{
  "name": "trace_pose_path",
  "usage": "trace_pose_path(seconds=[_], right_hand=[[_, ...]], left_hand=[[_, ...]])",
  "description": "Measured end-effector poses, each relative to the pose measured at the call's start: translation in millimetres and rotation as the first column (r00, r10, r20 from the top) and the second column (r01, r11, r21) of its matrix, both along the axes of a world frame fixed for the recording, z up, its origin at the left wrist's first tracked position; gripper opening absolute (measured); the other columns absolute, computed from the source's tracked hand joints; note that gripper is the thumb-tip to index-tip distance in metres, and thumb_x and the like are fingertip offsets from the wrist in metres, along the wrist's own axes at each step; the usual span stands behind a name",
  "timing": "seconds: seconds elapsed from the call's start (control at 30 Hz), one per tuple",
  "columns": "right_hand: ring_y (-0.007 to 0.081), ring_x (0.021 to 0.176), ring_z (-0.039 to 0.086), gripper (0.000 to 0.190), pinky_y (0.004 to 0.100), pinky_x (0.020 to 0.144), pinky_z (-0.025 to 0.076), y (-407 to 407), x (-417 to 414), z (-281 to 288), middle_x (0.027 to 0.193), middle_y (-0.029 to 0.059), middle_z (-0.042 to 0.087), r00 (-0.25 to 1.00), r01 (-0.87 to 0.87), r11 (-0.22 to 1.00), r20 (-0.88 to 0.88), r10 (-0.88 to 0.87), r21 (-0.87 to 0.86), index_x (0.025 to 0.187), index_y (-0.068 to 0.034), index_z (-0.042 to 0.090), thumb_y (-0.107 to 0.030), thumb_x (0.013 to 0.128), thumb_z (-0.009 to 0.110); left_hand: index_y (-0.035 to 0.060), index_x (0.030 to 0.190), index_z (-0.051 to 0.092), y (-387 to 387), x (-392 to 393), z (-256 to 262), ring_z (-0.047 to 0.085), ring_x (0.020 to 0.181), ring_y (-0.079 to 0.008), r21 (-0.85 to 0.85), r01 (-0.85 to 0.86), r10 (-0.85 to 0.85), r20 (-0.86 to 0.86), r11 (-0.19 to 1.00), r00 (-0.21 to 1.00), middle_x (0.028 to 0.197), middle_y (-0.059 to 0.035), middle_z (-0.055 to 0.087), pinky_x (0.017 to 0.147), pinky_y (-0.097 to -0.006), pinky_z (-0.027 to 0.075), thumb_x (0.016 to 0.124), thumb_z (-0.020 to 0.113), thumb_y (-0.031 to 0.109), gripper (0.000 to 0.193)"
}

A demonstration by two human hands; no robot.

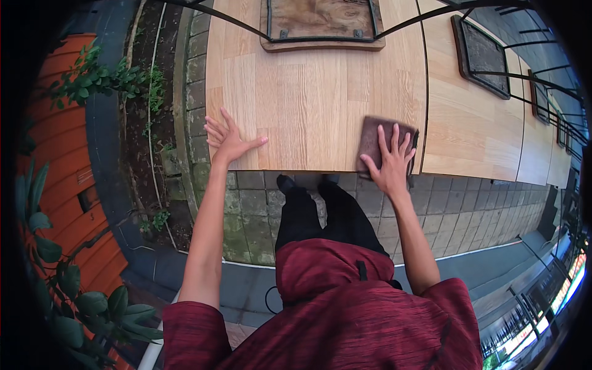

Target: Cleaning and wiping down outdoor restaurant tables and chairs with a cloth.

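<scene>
A light wood-plank tabletop (305,106) lies before me. My left hand (231,141) rests on its near left corner with the fingers spread, holding nothing. My right hand (391,159) lies flat, fingers apart, on a folded brown cloth (372,134) near the table's right front edge. Part of the cloth hangs over that edge. The palm presses on the cloth, and the fingers are not closed around it.
An upturned stool with a wooden seat (323,45) and black metal frame sits at the table's far side. More tables (471,134) with upturned stools (485,60) continue right. A planting bed (159,115) runs along the left, above grey paving (249,222).
</scene>
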State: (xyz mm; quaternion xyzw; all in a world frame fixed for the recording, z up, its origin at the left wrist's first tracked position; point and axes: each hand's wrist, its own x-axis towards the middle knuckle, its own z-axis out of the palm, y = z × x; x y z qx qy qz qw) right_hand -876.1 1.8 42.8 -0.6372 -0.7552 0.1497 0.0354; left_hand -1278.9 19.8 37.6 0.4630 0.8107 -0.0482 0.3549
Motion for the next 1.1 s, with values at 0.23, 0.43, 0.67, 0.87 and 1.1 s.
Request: trace_pose_path(seconds=[0.23,0.43,0.67,0.87,1.1], right_hand=[[0.0514,0.141,0.015,0.071,0.0767,0.102,0.016,164.6,31.8,-28.1,0.159,0.0117,0.016,0.998,-0.015,0.991,0.069,0.006,0.131,0.151,-0.034,0.026,-0.063,0.089,0.048],[0.0512,0.140,0.016,0.074,0.0763,0.101,0.019,145.5,39.2,-30.4,0.158,0.0136,0.019,0.995,-0.092,0.973,0.051,0.083,0.213,0.151,-0.032,0.025,-0.061,0.089,0.051],[0.0485,0.143,0.009,0.077,0.0714,0.106,0.013,-13.7,48.1,3.7,0.160,0.0145,0.010,0.998,-0.058,0.997,0.020,0.059,-0.046,0.152,-0.024,0.026,-0.048,0.088,0.060],[0.0593,0.135,0.016,0.071,0.0757,0.100,0.020,17.9,9.8,6.5,0.159,0.0182,0.012,0.982,-0.147,0.989,0.117,0.147,-0.008,0.152,-0.023,0.026,-0.046,0.092,0.056],[0.0630,0.132,0.020,0.069,0.0799,0.096,0.020,139.0,-91.3,-20.5,0.156,0.0219,0.018,0.978,-0.198,0.966,0.105,0.182,0.169,0.151,-0.027,0.027,-0.055,0.092,0.049]], left_hand=[[0.0131,0.140,-0.039,7.4,3.0,-3.3,-0.043,0.128,-0.0476,-0.009,0.017,-0.017,0.004,1.000,1.000,0.136,-0.0353,-0.045,0.102,-0.0684,-0.018,0.049,0.078,0.077,0.161],[0.0125,0.139,-0.039,6.4,-2.9,-4.5,-0.043,0.128,-0.0480,0.019,0.019,-0.019,0.004,1.000,1.000,0.136,-0.0358,-0.045,0.101,-0.0690,-0.018,0.048,0.077,0.078,0.161],[0.0123,0.139,-0.040,0.8,-1.0,-2.0,-0.044,0.127,-0.0471,0.020,0.004,-0.005,0.016,1.000,1.000,0.134,-0.0356,-0.047,0.100,-0.0690,-0.018,0.050,0.079,0.075,0.161],[0.0132,0.138,-0.041,1.1,1.0,-0.9,-0.046,0.125,-0.0469,0.023,-0.003,0.003,0.037,1.000,0.999,0.133,-0.0349,-0.048,0.100,-0.0692,-0.019,0.050,0.080,0.074,0.161],[0.0129,0.138,-0.041,3.2,2.6,-1.7,-0.046,0.125,-0.0471,0.040,-0.002,0.001,0.034,0.999,0.999,0.133,-0.0353,-0.048,0.100,-0.0693,-0.019,0.051,0.080,0.073,0.161]])
